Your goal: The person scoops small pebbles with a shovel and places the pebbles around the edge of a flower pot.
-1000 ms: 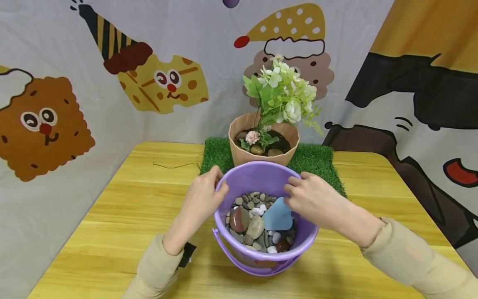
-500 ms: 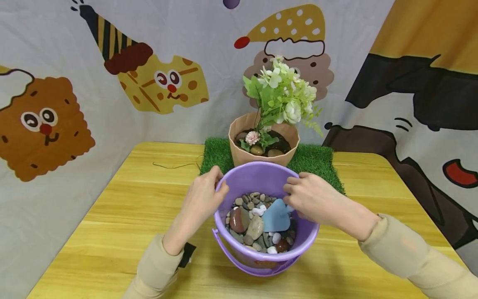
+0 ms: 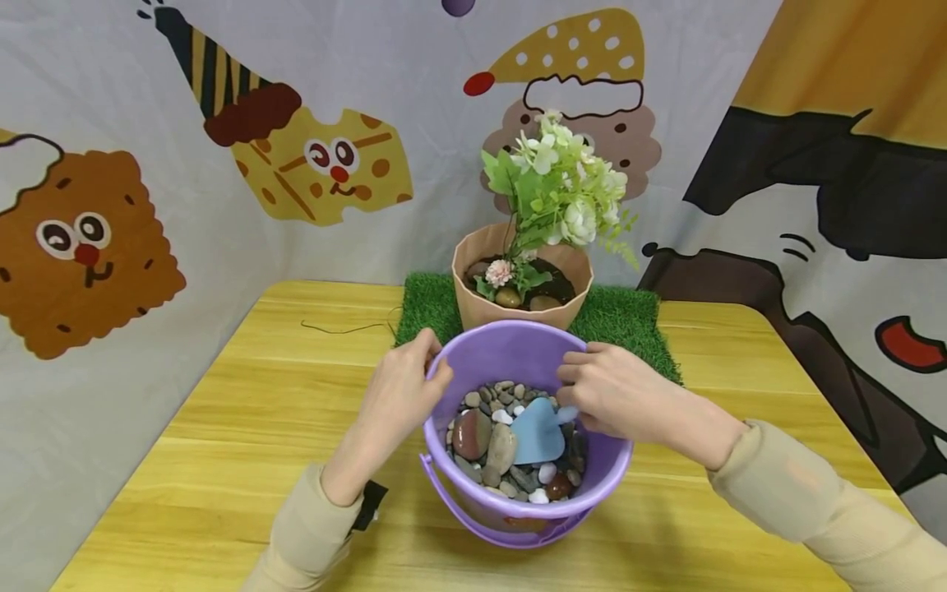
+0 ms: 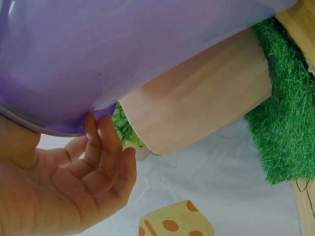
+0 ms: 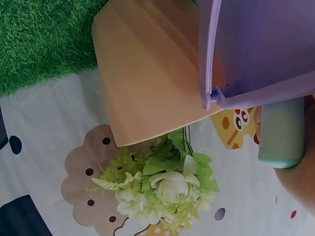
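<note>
A purple bucket [image 3: 510, 345] stands upright on the table, with pebbles [image 3: 510, 395] across its bottom. Among them lie a large reddish-brown stone [image 3: 471, 434] and a long beige stone [image 3: 502, 448]. My left hand [image 3: 399, 390] grips the bucket's left rim, thumb inside and the other fingers [image 4: 106, 147] against the outside. My right hand [image 3: 621, 390] holds a toy shovel by its handle, reaching over the right rim. The blue shovel [image 3: 538, 433] has its blade down in the pebbles beside the beige stone. In the right wrist view, the handle's rounded end [image 5: 281, 132] sticks out of the fist.
Right behind the bucket stands a peach flowerpot [image 3: 484, 308] with white and pink flowers [image 3: 570, 193], on a green turf mat [image 3: 629, 325]. A thin dark wire [image 3: 348, 330] lies at the back left of the wooden table [image 3: 244, 427]. A printed cloth [image 3: 370, 49] hangs behind.
The shovel blade has slid left and slightly toward me through the pebbles, and the beige stone has shifted slightly left. My right hand moved a little left; the left hand stays put.
</note>
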### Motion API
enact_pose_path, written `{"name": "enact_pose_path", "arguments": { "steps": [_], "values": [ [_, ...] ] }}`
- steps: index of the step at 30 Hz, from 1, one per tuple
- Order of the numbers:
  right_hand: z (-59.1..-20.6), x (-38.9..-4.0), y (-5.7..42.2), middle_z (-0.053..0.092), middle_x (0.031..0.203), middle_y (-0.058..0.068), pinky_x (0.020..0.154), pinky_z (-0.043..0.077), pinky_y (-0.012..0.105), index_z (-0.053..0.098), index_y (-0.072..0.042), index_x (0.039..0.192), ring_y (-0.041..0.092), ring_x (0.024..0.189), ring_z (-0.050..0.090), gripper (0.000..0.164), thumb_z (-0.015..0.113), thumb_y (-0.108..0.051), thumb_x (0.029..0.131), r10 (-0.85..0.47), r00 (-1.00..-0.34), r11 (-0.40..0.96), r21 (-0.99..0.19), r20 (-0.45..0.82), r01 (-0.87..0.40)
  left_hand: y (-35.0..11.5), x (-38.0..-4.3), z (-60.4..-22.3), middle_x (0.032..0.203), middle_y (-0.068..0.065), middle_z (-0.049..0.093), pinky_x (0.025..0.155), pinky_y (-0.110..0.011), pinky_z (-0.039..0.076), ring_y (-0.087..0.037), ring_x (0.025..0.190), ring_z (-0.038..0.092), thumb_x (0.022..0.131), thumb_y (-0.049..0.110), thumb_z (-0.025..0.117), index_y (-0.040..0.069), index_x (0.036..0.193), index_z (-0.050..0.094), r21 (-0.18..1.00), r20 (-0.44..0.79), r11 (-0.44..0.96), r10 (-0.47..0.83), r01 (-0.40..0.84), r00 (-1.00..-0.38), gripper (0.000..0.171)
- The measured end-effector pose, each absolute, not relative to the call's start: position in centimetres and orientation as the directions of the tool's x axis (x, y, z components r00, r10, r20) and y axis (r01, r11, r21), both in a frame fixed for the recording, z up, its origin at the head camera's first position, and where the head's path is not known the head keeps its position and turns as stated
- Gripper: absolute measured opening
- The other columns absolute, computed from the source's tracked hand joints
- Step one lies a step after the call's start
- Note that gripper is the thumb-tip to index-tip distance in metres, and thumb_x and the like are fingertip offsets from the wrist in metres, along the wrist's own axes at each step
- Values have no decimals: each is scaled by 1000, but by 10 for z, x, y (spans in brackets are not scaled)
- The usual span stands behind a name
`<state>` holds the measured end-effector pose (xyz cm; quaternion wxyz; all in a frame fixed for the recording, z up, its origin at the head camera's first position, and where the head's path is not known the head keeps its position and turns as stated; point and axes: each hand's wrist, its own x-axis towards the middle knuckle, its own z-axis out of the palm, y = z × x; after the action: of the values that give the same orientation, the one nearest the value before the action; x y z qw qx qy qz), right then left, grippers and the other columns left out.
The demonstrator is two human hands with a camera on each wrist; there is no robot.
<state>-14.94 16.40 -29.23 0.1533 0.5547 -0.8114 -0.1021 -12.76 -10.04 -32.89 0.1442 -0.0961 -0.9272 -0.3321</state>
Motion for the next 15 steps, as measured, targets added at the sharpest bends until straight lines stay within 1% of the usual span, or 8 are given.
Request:
{"name": "enact_pose_path", "arguments": {
  "steps": [5,15],
  "values": [
    [-294,-151,164,53,68,-10,59,42,26,62,-21,65,10,66,46,16,70,-9,57,-939,-310,342,318,148,-884,-101,-127,-329,71,-7,62,44,-19,42,-12,53,52,81,8,61,5,85,57,584,340,762,85,281,-937,7],
    [-295,-152,165,55,71,-10,62,44,27,64,-22,68,10,68,47,16,73,-12,58,-935,-313,349,285,165,-893,-100,-127,-329,72,-7,62,44,-19,43,-12,54,52,82,8,60,6,86,57,592,321,760,83,268,-943,6]
  ]
}}
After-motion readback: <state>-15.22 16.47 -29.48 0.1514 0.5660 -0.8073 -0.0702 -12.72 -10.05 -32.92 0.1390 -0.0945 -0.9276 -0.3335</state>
